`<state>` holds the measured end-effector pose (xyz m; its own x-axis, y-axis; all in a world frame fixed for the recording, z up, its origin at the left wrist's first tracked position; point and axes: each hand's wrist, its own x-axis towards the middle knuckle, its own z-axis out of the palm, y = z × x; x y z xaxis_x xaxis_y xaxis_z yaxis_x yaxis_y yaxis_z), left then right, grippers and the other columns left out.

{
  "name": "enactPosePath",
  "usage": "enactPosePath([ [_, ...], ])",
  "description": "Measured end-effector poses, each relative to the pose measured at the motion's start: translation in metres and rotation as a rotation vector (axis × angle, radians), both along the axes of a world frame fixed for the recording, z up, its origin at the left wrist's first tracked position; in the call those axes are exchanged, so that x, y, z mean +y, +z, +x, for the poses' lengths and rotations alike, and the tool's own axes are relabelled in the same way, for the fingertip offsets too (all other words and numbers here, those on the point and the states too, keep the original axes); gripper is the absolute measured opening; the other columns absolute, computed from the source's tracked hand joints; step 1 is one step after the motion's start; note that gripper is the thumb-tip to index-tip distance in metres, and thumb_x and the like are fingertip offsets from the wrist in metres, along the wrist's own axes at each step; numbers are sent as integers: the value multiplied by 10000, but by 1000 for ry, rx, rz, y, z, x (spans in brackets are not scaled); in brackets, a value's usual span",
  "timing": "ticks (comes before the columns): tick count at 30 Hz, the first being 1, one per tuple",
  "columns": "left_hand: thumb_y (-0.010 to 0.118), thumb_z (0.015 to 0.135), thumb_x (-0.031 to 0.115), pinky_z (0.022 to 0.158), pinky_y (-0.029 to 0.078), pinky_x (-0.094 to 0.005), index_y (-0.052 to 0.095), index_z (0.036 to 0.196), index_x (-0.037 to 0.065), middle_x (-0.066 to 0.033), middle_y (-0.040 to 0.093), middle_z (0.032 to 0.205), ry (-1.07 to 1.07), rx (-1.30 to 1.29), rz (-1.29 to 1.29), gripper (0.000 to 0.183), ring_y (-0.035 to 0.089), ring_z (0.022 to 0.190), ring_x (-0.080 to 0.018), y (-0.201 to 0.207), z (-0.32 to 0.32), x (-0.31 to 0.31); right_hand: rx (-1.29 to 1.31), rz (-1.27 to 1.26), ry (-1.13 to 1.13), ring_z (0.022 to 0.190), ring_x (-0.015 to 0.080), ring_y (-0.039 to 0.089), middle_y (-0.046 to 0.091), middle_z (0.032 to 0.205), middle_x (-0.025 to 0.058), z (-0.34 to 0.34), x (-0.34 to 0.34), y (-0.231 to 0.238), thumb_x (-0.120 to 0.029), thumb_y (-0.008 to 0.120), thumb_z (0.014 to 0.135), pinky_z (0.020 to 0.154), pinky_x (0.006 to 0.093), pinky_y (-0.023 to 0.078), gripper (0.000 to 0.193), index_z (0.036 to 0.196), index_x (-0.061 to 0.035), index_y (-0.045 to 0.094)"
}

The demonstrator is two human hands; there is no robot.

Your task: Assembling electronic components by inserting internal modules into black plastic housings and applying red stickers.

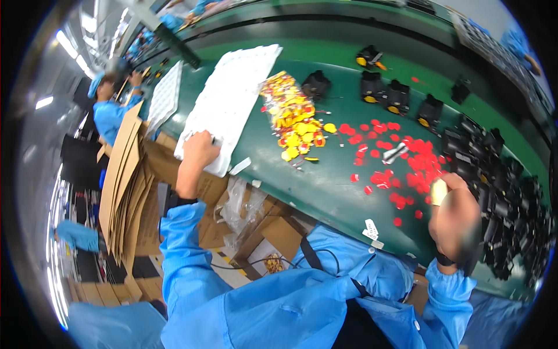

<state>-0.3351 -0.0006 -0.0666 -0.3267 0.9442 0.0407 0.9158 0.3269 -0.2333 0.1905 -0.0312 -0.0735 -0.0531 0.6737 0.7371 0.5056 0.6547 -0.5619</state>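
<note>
My left hand (200, 152) lies over the near end of a white moulded tray (238, 87), its fingers curled closed. What they hold, if anything, is hidden under the hand. Over at the right, my right hand (456, 212) pinches a yellow round piece (439, 192), beside scattered red discs (424, 160). Part of that hand is blurred. Between the hands, a heap of yellow round pieces (299, 128) with thin wires spills from a clear bag (282, 87). A small silver-and-white part (395, 153) sits among the red discs.
Black plastic housings (500, 192) are piled along the right, with several more (398, 96) in a row behind the discs on the green table (314, 192). Flattened cardboard (122, 186) and an open box (264, 241) stand below. A co-worker (113, 104) sits at far left.
</note>
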Motion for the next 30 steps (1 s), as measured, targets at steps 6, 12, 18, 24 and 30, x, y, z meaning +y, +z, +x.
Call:
enactPosePath([
  [6, 693, 743, 272, 754, 528, -517, 679, 822, -26, -261, 691, 841, -19, -20, 27, 309, 673, 822, -445, -4, -23, -5, 19, 39, 51, 525, 172, 528, 586, 663, 90, 3, 7, -3, 65, 687, 778, 487, 286, 404, 111, 876, 49, 637],
  [12, 704, 778, 195, 636, 514, -431, 556, 725, -30, -182, 620, 677, -111, -81, 467, 275, 639, 644, -337, 17, -2, -25, 14, 49, 54, 525, 194, 536, 590, 666, 92, 9, 6, -1, 58, 692, 751, 495, 297, 410, 138, 878, 37, 643],
  [18, 718, 789, 4, 635, 538, -276, 628, 1019, -64, -84, 682, 857, -420, -1664, 438, 256, 663, 736, -144, 25, 191, -24, -102, -111, 305, 920, 330, 639, 654, 1002, 187, -1, 3, 10, -94, 775, 743, 795, 394, 514, 463, 1154, 50, 617],
  [24, 704, 810, 66, 522, 467, -229, 662, 967, -19, -41, 681, 768, -656, -1937, -461, 183, 620, 614, -84, 18, 317, 30, 2, -242, 478, 1363, 380, 479, 483, 1462, 222, 4, 8, 8, -165, 837, 725, 1097, 427, 427, 803, 1419, 20, 477],
  [30, 666, 812, 29, 545, 484, -239, 644, 1014, -31, -65, 667, 780, -703, -1976, -653, 212, 635, 626, -105, 2, 339, 50, -35, -176, 434, 1359, 379, 485, 550, 1403, 203, 14, 18, 9, -130, 836, 707, 1090, 437, 441, 742, 1364, 21, 526],
])
